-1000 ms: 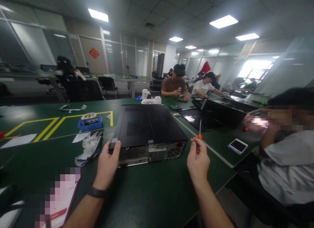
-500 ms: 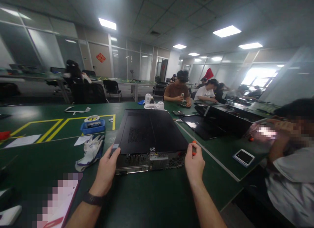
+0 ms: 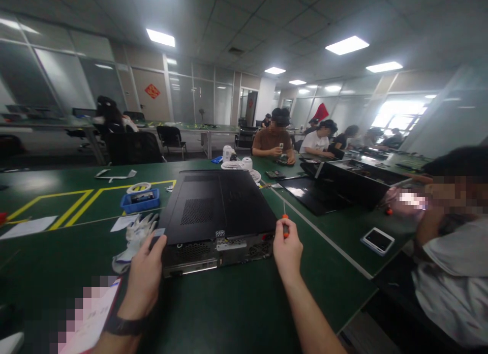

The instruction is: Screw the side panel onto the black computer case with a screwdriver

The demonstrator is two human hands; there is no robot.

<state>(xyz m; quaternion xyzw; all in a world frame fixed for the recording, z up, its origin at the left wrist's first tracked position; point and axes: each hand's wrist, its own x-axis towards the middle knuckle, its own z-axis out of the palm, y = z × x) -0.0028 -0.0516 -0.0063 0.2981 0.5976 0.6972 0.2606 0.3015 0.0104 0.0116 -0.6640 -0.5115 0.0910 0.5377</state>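
Note:
A black desktop computer case (image 3: 244, 206) lies flat on the green table before me, its perforated metal rear panel facing me. My left hand (image 3: 147, 267) grips the near left corner, thumb on top and fingers down the side. At the near right corner, my right hand (image 3: 287, 247) is closed around an orange-handled screwdriver (image 3: 285, 219), whose thin shaft points up and away from me. That hand is against or very close to the case's side; exact contact is hidden.
White work gloves (image 3: 139, 234) and a blue parts tray (image 3: 140, 200) lie to the left. A white fan (image 3: 234, 165) is behind the case. On the right are an opened black case (image 3: 343, 183), a phone (image 3: 377, 241) and a seated co-worker (image 3: 453, 252). More people sit farther back.
The computer case has shifted left and turned slightly, both my hands moving with it. The screwdriver's shaft now shows above my right hand. The view has also drifted a little.

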